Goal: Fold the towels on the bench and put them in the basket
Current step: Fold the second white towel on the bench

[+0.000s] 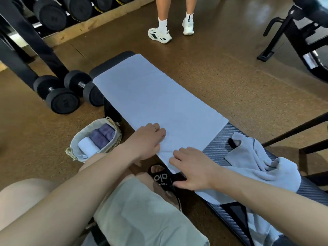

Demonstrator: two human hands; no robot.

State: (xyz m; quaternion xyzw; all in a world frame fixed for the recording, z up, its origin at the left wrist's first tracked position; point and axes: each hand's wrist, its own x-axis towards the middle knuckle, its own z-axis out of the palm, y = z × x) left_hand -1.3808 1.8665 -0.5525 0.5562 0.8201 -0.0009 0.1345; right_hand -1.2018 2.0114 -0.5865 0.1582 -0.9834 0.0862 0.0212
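Observation:
A long pale blue towel [154,102] lies flat along the black bench [218,150]. My left hand [147,139] rests on the towel's near left edge with its fingers curled against the cloth. My right hand [191,167] lies with spread fingers on the towel's near corner at the bench edge. A crumpled pale blue towel [262,164] lies on the bench to the right. The woven basket [113,141] stands on the floor left of the bench, holding rolled purple towels [102,134] and a rolled white towel [87,146].
Two black dumbbells [71,91] lie on the floor to the left, beside a dumbbell rack [53,13]. A person's legs in white shoes [159,34] stand beyond the bench. A black machine frame [292,38] stands at the far right. My sandalled foot [159,174] is beneath the bench edge.

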